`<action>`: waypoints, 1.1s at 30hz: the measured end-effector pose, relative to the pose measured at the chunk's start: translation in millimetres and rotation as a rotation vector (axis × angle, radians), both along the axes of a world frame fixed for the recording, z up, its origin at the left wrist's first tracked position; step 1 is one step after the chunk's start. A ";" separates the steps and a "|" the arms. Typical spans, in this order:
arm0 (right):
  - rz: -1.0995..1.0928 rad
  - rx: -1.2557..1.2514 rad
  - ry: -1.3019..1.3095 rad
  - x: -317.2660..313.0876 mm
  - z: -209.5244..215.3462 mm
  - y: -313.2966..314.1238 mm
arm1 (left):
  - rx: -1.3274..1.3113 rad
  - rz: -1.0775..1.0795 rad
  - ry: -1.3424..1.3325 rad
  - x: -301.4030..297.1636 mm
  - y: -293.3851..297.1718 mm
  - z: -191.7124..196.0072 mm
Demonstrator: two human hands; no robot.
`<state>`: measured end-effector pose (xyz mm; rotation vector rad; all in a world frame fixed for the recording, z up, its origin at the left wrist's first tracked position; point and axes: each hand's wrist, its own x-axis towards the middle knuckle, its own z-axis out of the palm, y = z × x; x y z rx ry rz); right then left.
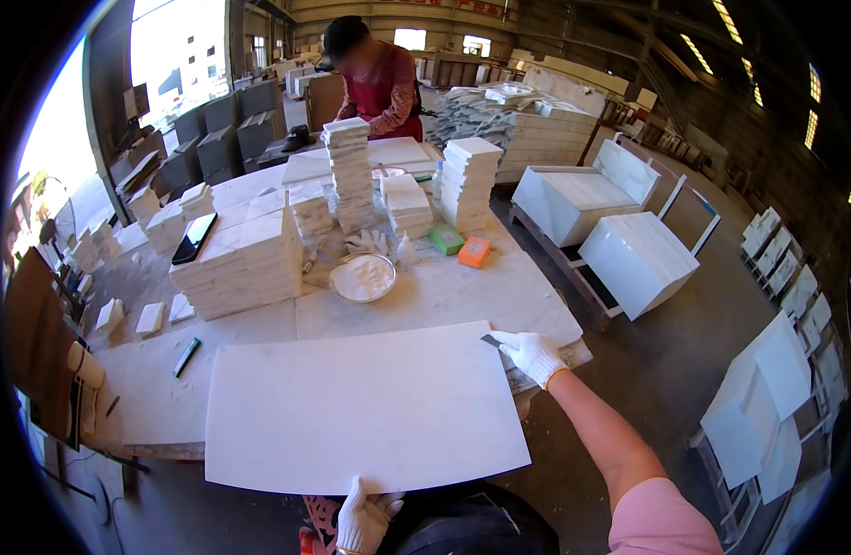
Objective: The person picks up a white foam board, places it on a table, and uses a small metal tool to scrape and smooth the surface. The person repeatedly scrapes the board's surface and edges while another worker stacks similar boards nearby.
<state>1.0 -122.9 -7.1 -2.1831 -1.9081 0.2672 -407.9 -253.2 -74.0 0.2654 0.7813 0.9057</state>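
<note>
A large white stone slab (365,407) lies flat on the worktable and juts past its near edge. My left hand (361,518), in a white knit glove, grips the slab's near edge with the thumb up against it. My right hand (529,356), gloved the same way, pinches a small dark grey flat blade (490,340) at the slab's far right corner. Beyond the slab stands a metal bowl (363,278) of white powder or paste. Near it are a small white squeeze bottle (406,250), an empty glove (366,242), a green box (447,240) and an orange box (474,252).
Stacks of white tiles (242,259) stand on the table (425,301), one with a black phone (195,238) on top. A green marker-like tube (187,357) lies at left. Across the table a person in red (388,88) works. Stone blocks (638,259) sit on pallets at right.
</note>
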 end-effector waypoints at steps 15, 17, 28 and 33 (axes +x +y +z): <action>-0.229 0.028 1.056 47.4 13.1 -34.5 | 0.013 -0.027 -0.051 -3.3 0.5 -1.6; -0.257 -0.017 1.126 40.3 16.3 -37.5 | 0.012 -0.029 -0.040 -3.2 0.0 -0.9; -0.147 -0.268 1.350 -15.4 -1.6 10.5 | 0.024 -0.018 -0.025 -8.7 -0.2 -1.5; -0.347 0.142 1.151 27.4 -12.5 36.8 | 0.017 -0.035 -0.026 -6.6 -0.7 0.7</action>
